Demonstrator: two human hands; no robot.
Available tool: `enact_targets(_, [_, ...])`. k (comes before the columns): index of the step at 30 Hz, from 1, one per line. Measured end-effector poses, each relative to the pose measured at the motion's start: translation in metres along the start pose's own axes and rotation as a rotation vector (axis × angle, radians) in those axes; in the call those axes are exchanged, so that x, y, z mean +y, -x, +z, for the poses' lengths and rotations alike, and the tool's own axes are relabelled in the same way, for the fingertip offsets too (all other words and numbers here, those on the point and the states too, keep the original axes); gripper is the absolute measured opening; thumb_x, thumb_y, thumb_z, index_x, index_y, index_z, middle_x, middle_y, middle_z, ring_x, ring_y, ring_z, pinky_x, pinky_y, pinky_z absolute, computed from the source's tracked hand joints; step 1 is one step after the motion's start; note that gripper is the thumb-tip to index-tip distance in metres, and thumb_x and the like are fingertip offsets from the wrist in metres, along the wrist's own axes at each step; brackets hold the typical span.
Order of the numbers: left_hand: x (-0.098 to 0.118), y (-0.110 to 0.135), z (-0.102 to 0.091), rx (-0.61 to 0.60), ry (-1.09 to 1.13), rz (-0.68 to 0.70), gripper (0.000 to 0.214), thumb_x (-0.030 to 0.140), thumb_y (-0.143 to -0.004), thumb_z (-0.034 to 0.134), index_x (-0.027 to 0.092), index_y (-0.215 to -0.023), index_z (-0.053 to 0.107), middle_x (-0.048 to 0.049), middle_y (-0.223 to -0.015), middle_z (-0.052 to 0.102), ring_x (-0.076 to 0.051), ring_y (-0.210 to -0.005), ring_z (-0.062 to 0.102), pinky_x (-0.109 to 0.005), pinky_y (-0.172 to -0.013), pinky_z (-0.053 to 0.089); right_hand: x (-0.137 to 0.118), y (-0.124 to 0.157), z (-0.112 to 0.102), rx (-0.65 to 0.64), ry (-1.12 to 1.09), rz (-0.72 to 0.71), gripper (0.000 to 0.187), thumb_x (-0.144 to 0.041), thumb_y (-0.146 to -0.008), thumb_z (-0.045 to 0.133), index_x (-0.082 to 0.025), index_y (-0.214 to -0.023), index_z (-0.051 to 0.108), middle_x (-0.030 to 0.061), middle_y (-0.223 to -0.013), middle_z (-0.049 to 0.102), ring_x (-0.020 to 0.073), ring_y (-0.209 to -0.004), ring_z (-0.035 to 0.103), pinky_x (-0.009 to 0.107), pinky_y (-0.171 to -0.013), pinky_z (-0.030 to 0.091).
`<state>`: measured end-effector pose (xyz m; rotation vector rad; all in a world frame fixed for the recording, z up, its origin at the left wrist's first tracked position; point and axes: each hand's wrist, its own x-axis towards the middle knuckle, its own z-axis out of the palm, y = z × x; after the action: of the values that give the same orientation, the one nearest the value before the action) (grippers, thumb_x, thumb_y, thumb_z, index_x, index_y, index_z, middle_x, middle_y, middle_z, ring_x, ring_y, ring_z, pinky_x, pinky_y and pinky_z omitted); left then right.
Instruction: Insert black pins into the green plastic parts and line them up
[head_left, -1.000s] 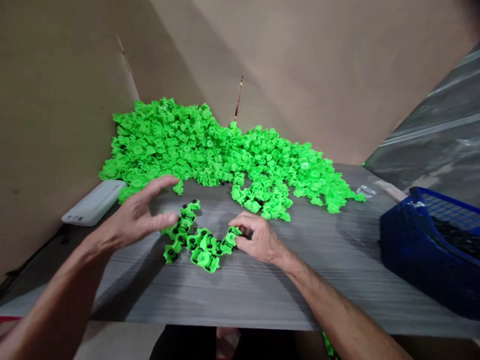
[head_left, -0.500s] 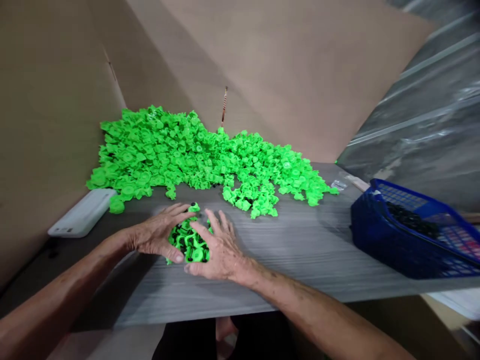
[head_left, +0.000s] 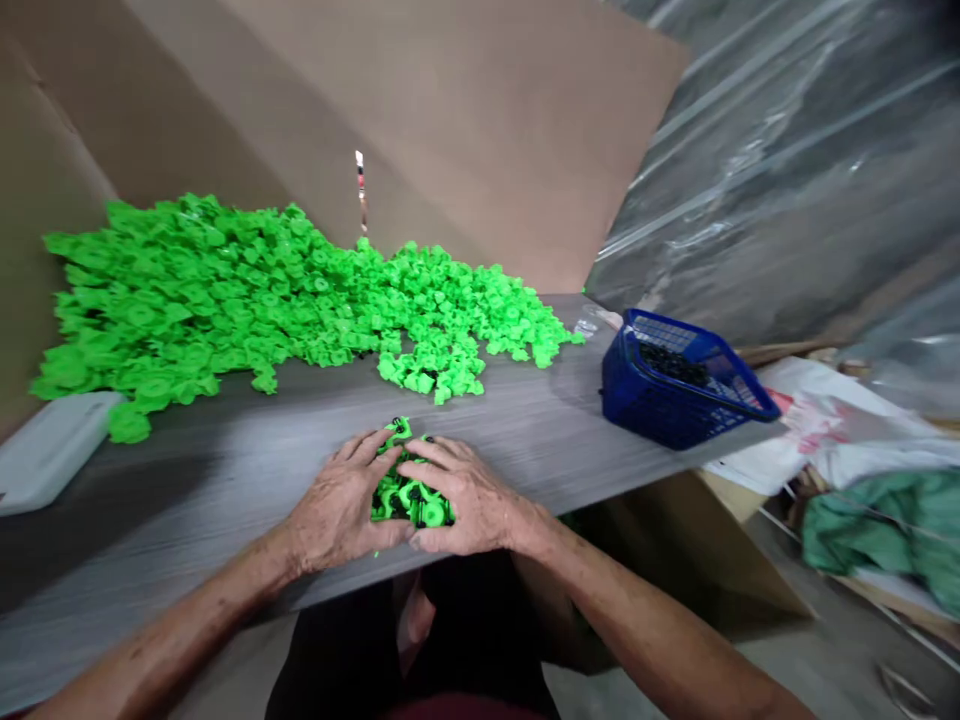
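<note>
A small heap of bright green plastic parts with black pieces on them [head_left: 412, 498] lies between my hands near the front of the table. My left hand [head_left: 341, 505] curves round its left side, thumb at the front. From the right, my right hand [head_left: 469, 500] cups the same heap, its fingers over the top and its thumb tip meeting the left thumb. Both palms hide part of the heap. Farther back, a large pile of green plastic parts [head_left: 225, 300] stretches along the cardboard wall, with a smaller clump [head_left: 435, 370] at its front.
On the grey wood-grain table [head_left: 315, 420], a blue plastic basket [head_left: 652, 405] of black pieces stands at the right. A white phone-like device [head_left: 56, 450] is at the left. Below the table sits an open cardboard box [head_left: 712, 560]; green cloth [head_left: 885, 530] lies beyond.
My hands have closed in round the small heap and drawn it toward the table's front edge. The view has turned right, showing more of the floor and bags beyond the basket.
</note>
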<state>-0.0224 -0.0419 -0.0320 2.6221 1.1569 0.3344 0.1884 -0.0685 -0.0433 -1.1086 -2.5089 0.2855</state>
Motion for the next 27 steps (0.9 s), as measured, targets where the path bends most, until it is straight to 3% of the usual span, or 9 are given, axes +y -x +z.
enact_targets(9, [0.088, -0.080, 0.033, -0.044, 0.035, 0.087, 0.077, 0.051, -0.070, 0.065, 0.009, -0.134, 0.051, -0.0228, -0.149, 0.038, -0.041, -0.136, 0.032, -0.055, -0.107, 0.034, 0.067, 0.085, -0.050, 0.042, -0.147, 0.186, 0.071, -0.029, -0.062, 0.081, -0.016, -0.128, 0.059, 0.0183, -0.144, 0.046, 0.0321, -0.134, 0.043, 0.051, -0.109, 0.034])
enact_targets(15, [0.151, -0.114, 0.063, -0.047, 0.104, 0.152, 0.084, 0.052, -0.065, 0.068, 0.010, -0.135, 0.050, -0.0211, -0.147, 0.041, -0.041, -0.134, 0.033, -0.054, -0.106, 0.036, 0.080, 0.158, -0.079, 0.115, -0.146, 0.284, 0.066, -0.022, -0.062, 0.079, -0.014, -0.125, 0.061, 0.0203, -0.141, 0.049, 0.0332, -0.132, 0.046, 0.053, -0.107, 0.038])
enact_targets(18, [0.182, -0.126, 0.083, -0.020, 0.128, 0.247, 0.088, 0.056, -0.063, 0.069, 0.010, -0.135, 0.049, -0.0212, -0.147, 0.040, -0.041, -0.133, 0.034, -0.055, -0.104, 0.038, 0.084, 0.202, -0.087, 0.167, -0.095, 0.334, 0.065, -0.024, -0.064, 0.079, -0.017, -0.125, 0.061, 0.0186, -0.141, 0.050, 0.0332, -0.129, 0.049, 0.053, -0.105, 0.041])
enact_targets(22, [0.224, -0.135, 0.109, 0.007, 0.077, 0.373, 0.087, 0.055, -0.064, 0.068, 0.010, -0.135, 0.047, -0.0196, -0.143, 0.043, -0.042, -0.131, 0.034, -0.056, -0.100, 0.041, 0.093, 0.258, -0.086, 0.270, 0.071, 0.358, 0.050, -0.034, -0.070, 0.076, -0.021, -0.117, 0.067, 0.0159, -0.136, 0.056, 0.0344, -0.127, 0.050, 0.053, -0.102, 0.045])
enact_targets(26, [0.259, -0.130, 0.147, 0.195, -0.092, 0.560, 0.044, 0.027, -0.084, 0.051, 0.005, -0.121, 0.056, -0.0166, -0.136, 0.049, -0.038, -0.130, 0.036, -0.048, -0.098, 0.042, 0.110, 0.308, -0.058, 0.383, 0.249, 0.331, 0.036, -0.039, -0.079, 0.068, -0.021, -0.109, 0.071, 0.0128, -0.124, 0.065, 0.0340, -0.126, 0.052, 0.050, -0.099, 0.050])
enact_targets(27, [0.264, -0.128, 0.159, 0.234, -0.125, 0.615, 0.042, 0.026, -0.085, 0.049, 0.005, -0.121, 0.056, -0.0165, -0.133, 0.051, -0.037, -0.130, 0.037, -0.049, -0.101, 0.039, 0.116, 0.320, -0.047, 0.393, 0.275, 0.316, 0.034, -0.042, -0.079, 0.066, -0.021, -0.104, 0.073, 0.0124, -0.117, 0.069, 0.0341, -0.121, 0.056, 0.049, -0.096, 0.052])
